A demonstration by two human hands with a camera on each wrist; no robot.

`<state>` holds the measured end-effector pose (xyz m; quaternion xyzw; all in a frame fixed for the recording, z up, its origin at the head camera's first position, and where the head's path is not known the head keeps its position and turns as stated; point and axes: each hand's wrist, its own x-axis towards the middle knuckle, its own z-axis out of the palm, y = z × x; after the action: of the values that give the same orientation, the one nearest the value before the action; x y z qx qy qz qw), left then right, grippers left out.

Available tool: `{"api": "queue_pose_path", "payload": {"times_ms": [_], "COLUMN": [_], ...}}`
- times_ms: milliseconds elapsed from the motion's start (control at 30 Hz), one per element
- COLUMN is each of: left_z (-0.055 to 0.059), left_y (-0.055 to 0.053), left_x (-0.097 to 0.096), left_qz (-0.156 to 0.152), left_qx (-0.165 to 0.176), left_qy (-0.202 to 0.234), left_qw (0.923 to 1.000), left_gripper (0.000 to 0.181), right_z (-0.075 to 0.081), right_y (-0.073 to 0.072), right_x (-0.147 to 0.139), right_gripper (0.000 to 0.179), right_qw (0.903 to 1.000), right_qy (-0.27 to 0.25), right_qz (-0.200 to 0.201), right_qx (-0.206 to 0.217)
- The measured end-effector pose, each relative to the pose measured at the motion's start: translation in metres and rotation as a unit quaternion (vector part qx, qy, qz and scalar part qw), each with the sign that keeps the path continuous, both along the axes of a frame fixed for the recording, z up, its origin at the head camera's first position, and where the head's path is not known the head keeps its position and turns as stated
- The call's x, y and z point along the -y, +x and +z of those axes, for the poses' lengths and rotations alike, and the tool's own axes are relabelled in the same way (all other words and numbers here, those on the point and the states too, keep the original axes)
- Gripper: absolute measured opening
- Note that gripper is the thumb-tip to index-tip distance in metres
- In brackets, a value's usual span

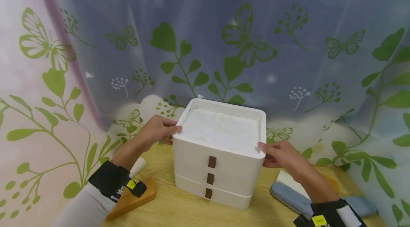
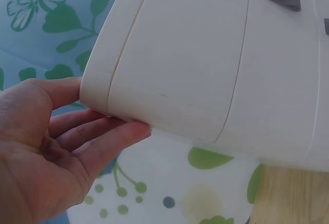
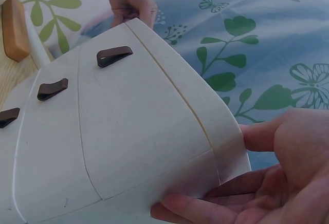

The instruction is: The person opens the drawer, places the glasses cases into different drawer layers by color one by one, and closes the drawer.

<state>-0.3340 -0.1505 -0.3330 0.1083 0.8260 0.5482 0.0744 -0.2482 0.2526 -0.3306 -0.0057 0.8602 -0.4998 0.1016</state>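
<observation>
A: A bluish curtain [image 1: 198, 13] printed with green leaves and butterflies hangs behind a pale wooden table [image 1: 166, 202]. What stands there?

B: A white drawer box [image 1: 192, 159], upright near the curtain, its front facing the person. Three brown pull tabs [image 1: 212, 162] run down that front, and a raised rim [image 1: 224, 104] borders its top.

A: How do the arms lie?

B: Both stretch forward from the bottom of the head view, one toward each side of the box, a black strap [image 1: 109, 177] round the left wrist and another round the right.

A: And the left hand [image 1: 160, 131]?

B: It pinches the box's upper edge by the near left corner. The thumb presses the rim; the other fingers, bent and close together, lie against the side below it.

A: The right hand [image 1: 282, 154]?

B: Nearly a mirror of that, at the near right corner: thumb up on the rim, fingers lower, slightly bent against the side wall. The right wrist view shows its palm turned toward the box.

A: Anything beside them?

B: Below the left forearm, an orange-brown block [image 1: 148, 189] with a white roll [image 1: 138, 166] near it. By the right forearm, a blue case [image 1: 289, 198] next to something flat and cream-coloured [image 1: 288, 180].
</observation>
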Motion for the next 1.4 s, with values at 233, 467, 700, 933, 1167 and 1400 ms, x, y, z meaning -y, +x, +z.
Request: {"api": "queue_pose_path", "payload": {"times_ms": [233, 467, 700, 933, 1167, 1400], "left_z": [-0.001, -0.001, -0.002, -0.006, -0.008, -0.011], "left_y": [0.005, 0.012, 0.018, 0.02, 0.024, 0.026], "left_x": [-0.007, -0.01, -0.016, -0.022, -0.026, -0.03], "left_qz": [0.017, 0.031, 0.042, 0.051, 0.06, 0.07], "left_qx": [-0.003, -0.015, -0.027, -0.036, -0.042, -0.045], "left_qy": [-0.004, -0.006, -0.005, -0.007, 0.002, 0.013], "left_qw": [0.9998, 0.9994, 0.9987, 0.998, 0.9973, 0.9965], "left_gripper": [0.048, 0.047, 0.048, 0.052, 0.052, 0.052], "right_z": [-0.001, -0.001, -0.004, -0.007, -0.008, -0.01], "right_y": [-0.003, -0.009, -0.012, -0.014, -0.016, -0.016], "right_x": [-0.009, -0.013, -0.018, -0.024, -0.027, -0.029], "right_gripper": [0.065, 0.066, 0.067, 0.066, 0.065, 0.066], "right_qw": [0.9999, 0.9998, 0.9993, 0.9993, 0.999, 0.9988], "right_qy": [0.002, 0.003, -0.014, -0.026, -0.028, -0.031], "right_qz": [0.009, 0.013, 0.021, 0.015, 0.011, 0.004], "right_qx": [-0.008, -0.012, -0.028, -0.023, -0.033, -0.037]}}
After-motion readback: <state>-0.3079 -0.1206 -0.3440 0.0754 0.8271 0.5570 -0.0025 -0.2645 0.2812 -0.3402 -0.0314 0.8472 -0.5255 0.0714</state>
